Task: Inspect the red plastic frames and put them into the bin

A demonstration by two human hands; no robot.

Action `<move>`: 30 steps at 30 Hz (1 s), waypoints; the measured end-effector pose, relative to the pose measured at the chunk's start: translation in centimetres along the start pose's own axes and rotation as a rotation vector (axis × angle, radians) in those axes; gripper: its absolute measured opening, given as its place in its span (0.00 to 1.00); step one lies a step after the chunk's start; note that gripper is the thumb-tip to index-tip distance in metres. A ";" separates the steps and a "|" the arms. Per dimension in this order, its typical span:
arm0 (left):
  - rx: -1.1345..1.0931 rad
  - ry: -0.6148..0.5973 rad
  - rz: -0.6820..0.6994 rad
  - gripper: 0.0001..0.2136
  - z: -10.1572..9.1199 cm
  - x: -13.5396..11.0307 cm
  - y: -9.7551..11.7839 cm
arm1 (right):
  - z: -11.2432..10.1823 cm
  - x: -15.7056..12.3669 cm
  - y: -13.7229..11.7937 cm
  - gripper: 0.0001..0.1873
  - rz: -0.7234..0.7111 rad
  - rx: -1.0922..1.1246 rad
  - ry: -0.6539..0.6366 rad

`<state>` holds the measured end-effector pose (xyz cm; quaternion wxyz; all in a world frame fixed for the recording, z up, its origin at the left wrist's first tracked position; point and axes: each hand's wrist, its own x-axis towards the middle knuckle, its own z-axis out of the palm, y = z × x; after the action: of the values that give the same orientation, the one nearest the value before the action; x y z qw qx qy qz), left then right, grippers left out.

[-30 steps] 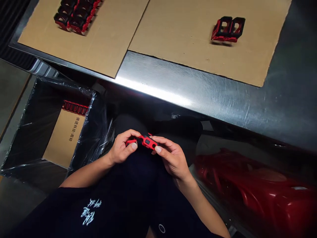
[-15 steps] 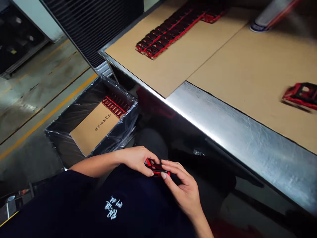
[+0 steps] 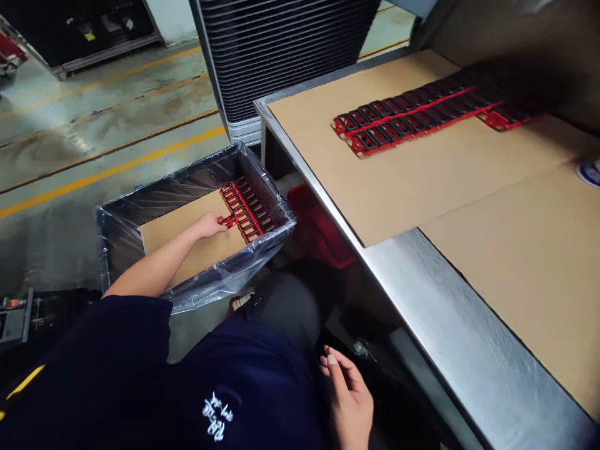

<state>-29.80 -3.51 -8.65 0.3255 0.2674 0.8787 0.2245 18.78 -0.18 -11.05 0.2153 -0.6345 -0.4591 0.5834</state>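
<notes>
Standing on the floor at left, a film-lined box (image 3: 117, 219) holds the person's left hand (image 3: 210, 224), its grip closed on a red-and-black part (image 3: 228, 220) at the near end of a row of like parts (image 3: 248, 209); the fingertips are hidden. The right hand (image 3: 350, 397) lies empty, fingers loosely spread, beside the steel counter (image 3: 445, 325), where two more rows (image 3: 412, 112) blur at the far end.

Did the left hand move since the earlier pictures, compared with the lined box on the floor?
Yes. The left hand, earlier outside the lined box, has reached leftward into it, beside the row of red parts.
</notes>
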 end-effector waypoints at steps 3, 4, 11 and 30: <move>0.160 -0.095 -0.059 0.14 2.4 1.7 -3.6 | 0.5 2.0 2.1 0.29 0.074 -0.027 0.014; 0.204 -0.123 -0.066 0.14 3.3 1.9 -4.5 | 0.7 2.6 2.6 0.30 0.092 -0.044 0.010; 0.305 -0.250 0.039 0.17 7.6 1.9 -7.1 | 1.4 5.6 4.0 0.34 0.190 -0.202 -0.024; -0.113 -0.253 0.012 0.10 5.4 -0.3 -2.8 | 1.2 6.7 4.4 0.33 0.232 -0.203 -0.050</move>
<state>-26.81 -4.57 -13.79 0.4470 0.2803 0.8149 0.2399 18.41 2.92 -18.51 0.0695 -0.6871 -0.4446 0.5704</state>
